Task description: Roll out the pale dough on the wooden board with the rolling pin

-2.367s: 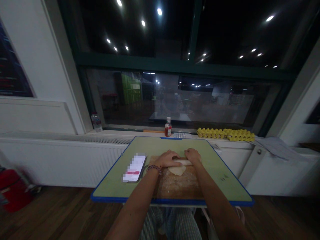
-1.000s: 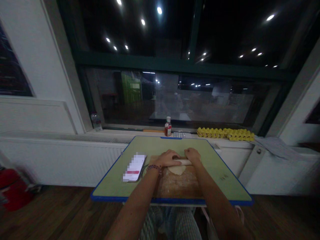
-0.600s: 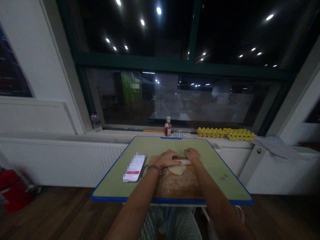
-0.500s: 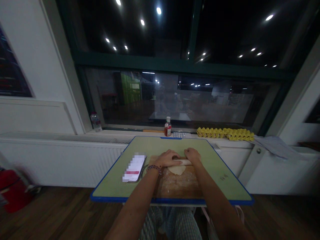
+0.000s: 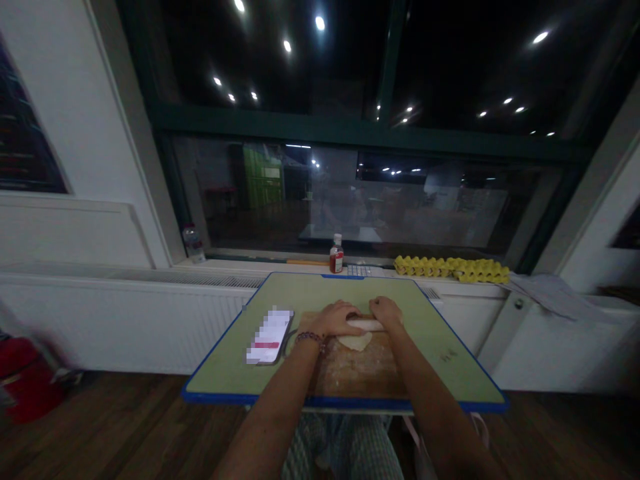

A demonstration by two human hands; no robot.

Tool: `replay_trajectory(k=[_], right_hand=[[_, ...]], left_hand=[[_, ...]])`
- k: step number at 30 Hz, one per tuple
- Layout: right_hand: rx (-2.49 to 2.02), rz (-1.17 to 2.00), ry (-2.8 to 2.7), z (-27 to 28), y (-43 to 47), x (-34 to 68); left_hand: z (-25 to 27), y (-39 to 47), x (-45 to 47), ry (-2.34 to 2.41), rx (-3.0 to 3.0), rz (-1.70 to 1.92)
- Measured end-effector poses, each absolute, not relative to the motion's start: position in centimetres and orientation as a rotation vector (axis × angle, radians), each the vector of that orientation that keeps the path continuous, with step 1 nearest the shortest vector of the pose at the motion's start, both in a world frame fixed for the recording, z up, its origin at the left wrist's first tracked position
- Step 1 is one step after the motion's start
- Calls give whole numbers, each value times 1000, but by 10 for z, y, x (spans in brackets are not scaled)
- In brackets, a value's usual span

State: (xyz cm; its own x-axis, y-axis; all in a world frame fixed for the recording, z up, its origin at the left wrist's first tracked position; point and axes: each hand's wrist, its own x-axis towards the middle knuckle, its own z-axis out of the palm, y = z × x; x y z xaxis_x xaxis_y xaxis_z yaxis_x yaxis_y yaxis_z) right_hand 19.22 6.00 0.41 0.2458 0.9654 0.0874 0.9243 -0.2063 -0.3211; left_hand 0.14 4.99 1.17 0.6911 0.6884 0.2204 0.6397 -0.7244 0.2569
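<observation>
A pale rolling pin [image 5: 371, 325] lies crosswise over a thin, flat piece of dough [image 5: 354, 342]. The dough rests on a floured wooden board [image 5: 360, 373], and its near edge shows below the pin. My left hand [image 5: 340, 319], with a beaded bracelet on the wrist, curves over the pin's left end, thumb on the near side and fingers on the far side. At the pin's right end, my right hand [image 5: 386, 311] is closed around it. The ends of the pin are hidden by my hands.
The board sits on a green folding table [image 5: 230, 373] with a blue rim. A lit phone [image 5: 270, 338] lies left of the board. On the sill stand a small bottle with red liquid [image 5: 337, 255], a clear bottle [image 5: 193, 243] and yellow egg cartons [image 5: 450, 268].
The rolling pin has shifted very slightly, and a little less of the dough shows near my left thumb. Both hands keep nearly the same places.
</observation>
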Motion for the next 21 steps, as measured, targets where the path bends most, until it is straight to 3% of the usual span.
replay_trajectory(k=[21], right_hand=[[-2202,202,-1746,6,58,191]], left_hand=[[11,52,1,1052,2747,455]])
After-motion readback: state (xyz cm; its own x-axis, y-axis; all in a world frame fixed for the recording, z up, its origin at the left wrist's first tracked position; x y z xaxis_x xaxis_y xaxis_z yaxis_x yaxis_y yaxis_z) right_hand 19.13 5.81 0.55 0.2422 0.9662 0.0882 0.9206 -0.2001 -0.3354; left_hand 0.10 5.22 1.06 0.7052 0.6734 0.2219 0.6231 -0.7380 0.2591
